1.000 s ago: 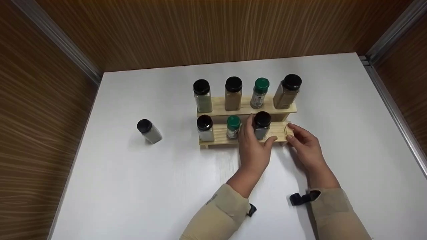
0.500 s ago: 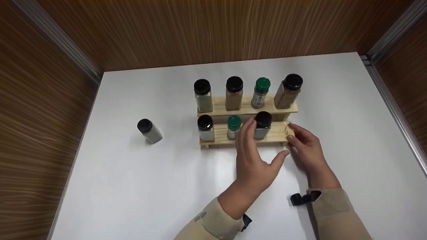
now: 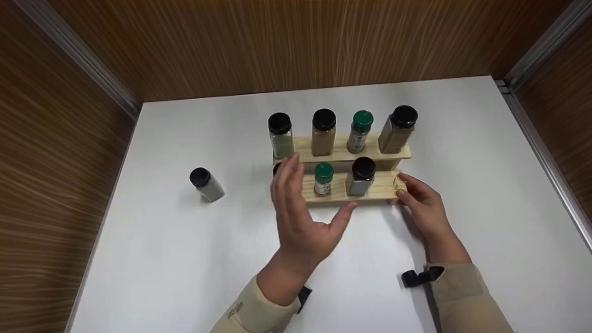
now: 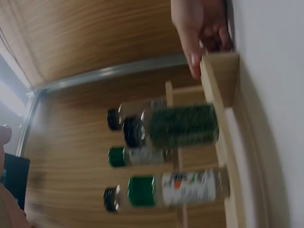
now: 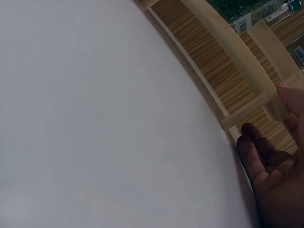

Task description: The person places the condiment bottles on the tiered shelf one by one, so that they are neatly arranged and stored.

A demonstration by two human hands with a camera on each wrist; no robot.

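A two-tier wooden spice rack [image 3: 383,186] stands on the white table with spice jars on both steps. My right hand [image 3: 426,206] holds the right end of its lower step, thumb at the front corner; the right wrist view shows fingers [image 5: 254,152] beside the rack's leg. My left hand [image 3: 303,226] is raised in front of the rack, fingers extended and thumb spread, holding nothing. It hides most of the lower left jar [image 3: 276,169]. Also on the lower step are a green-capped jar [image 3: 323,179] and a black-capped jar [image 3: 360,178], dark green inside in the left wrist view.
The upper step carries black-capped jars [image 3: 324,133] and a green-capped one [image 3: 359,132]; the rightmost jar [image 3: 397,130] appears tilted in the head view. A separate black-capped jar [image 3: 208,185] stands left of the rack. Wood-patterned panels [image 3: 314,46] enclose the table.
My left hand has left the black-capped jar on the lower step and moved left, its fingers spreading. That jar stays on the step. My right hand keeps its hold on the rack.
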